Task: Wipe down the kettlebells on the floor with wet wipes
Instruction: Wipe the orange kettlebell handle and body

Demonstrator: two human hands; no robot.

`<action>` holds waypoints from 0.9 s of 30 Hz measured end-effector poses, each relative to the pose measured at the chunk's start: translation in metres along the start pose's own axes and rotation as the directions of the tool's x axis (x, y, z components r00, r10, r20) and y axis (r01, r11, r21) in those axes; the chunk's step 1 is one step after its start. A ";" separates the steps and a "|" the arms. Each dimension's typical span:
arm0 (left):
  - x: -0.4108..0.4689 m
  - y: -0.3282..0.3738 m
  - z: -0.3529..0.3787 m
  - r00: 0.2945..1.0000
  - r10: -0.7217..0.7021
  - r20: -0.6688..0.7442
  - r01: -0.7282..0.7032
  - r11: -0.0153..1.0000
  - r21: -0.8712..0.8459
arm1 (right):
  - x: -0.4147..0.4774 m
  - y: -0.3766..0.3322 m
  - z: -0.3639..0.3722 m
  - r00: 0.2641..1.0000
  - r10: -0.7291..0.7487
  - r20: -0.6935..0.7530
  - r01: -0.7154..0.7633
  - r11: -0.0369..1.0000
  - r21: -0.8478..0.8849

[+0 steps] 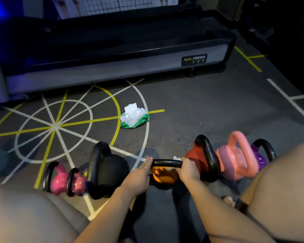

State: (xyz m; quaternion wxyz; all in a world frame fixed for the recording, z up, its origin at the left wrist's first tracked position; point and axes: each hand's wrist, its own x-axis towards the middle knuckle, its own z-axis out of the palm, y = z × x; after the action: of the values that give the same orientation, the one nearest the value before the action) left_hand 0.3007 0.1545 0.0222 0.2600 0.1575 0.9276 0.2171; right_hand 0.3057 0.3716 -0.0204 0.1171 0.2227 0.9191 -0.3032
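Note:
An orange kettlebell (163,176) with a black handle stands on the floor between my hands. My left hand (139,174) rests with straight fingers against the left end of its handle. My right hand (189,170) grips the handle's right end with a white wet wipe (176,158) bunched under the fingers. In the same row stand two pink kettlebells (60,181), a large black kettlebell (111,172), a red kettlebell (195,158), a salmon kettlebell (235,160) and a purple kettlebell (261,160). The open green wipes pack (134,117) lies on the floor farther ahead.
A treadmill base (112,67) runs across the back. White and yellow lines mark the grey floor (200,111). My knees (288,181) flank the row on both sides, and a foot (229,200) shows below the right one.

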 end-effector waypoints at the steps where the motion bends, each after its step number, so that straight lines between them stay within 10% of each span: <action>1: 0.000 -0.001 -0.002 1.000 0.001 0.008 -0.001 1.000 -0.008 | -0.001 -0.006 -0.001 0.998 -0.060 -0.012 0.058 0.990 -0.126; 9: 0.003 0.005 -0.005 0.999 -0.024 0.049 0.023 1.000 0.009 | 0.002 -0.048 0.003 0.928 -0.300 0.222 0.372 0.785 -0.496; 27: -0.002 0.007 0.001 0.996 -0.061 0.063 0.063 0.997 -0.036 | 0.006 0.007 -0.009 0.988 -0.056 0.141 0.071 0.992 -0.102</action>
State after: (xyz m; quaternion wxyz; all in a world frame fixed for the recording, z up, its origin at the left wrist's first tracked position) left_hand 0.3043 0.1597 0.0259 0.2980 0.1304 0.9193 0.2215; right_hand 0.3030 0.3840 -0.0188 0.1825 0.1651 0.9303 -0.2720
